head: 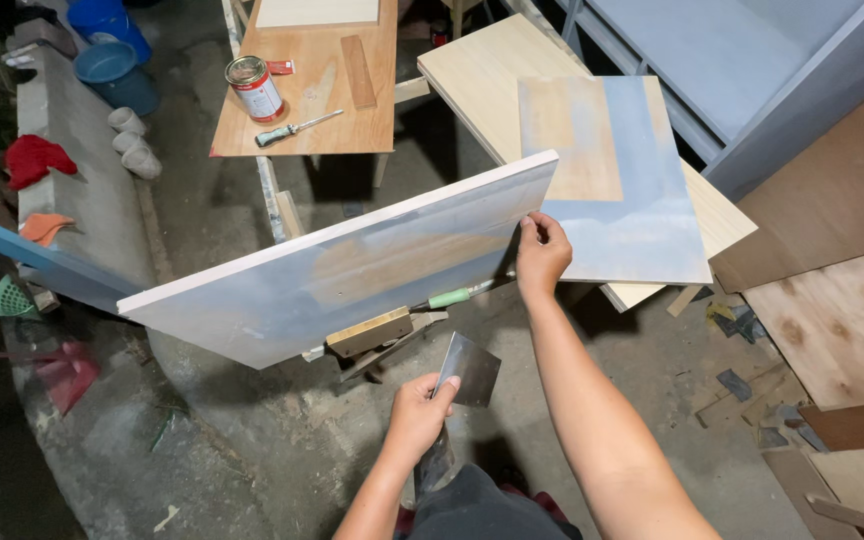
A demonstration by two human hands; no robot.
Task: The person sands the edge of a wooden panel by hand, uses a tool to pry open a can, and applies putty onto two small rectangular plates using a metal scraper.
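Board (352,270) pale grey-blue; scraper (472,368) steel-grey; can (254,88) red-white.

Two bare forearms, no sleeves, left grip (417,408), right grip (542,255), dark trousers.

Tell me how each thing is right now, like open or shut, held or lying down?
Grey painted board: tilted up on edge, held at its corner.
Right hand: gripping the board.
Left hand: shut on a metal scraper.
Metal scraper: held, blade up.
Paint can: open, standing upright.
Screwdriver: lying flat on the wooden table.
Second painted board: lying flat.
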